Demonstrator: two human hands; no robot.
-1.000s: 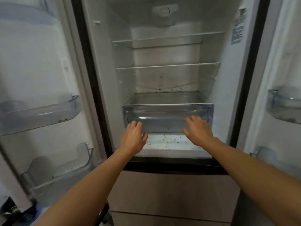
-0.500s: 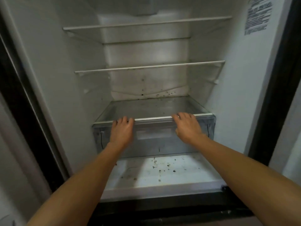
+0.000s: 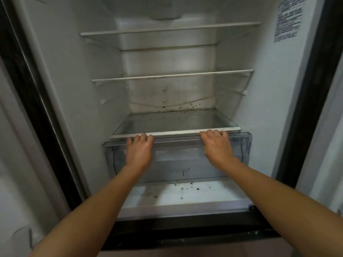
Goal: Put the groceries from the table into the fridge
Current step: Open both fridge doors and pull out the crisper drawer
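Groceries are out of view; their destination, the open white fridge (image 3: 259, 112), stands directly ahead. Its clear plastic crisper drawer (image 3: 181, 162) sits just under the front edge of the lowest white-trimmed glass shelf (image 3: 176, 121). The left hand (image 3: 139, 153) and right hand (image 3: 218, 149) each curl their fingers over the drawer's top front lip, well apart. With nothing visible inside, the drawer should feel light and stiff, though its thin, smooth plastic looks brittle. That lip seems the soundest hold, with both sides pulled evenly. Dark crumbs speckle the fridge floor (image 3: 185, 195) below.
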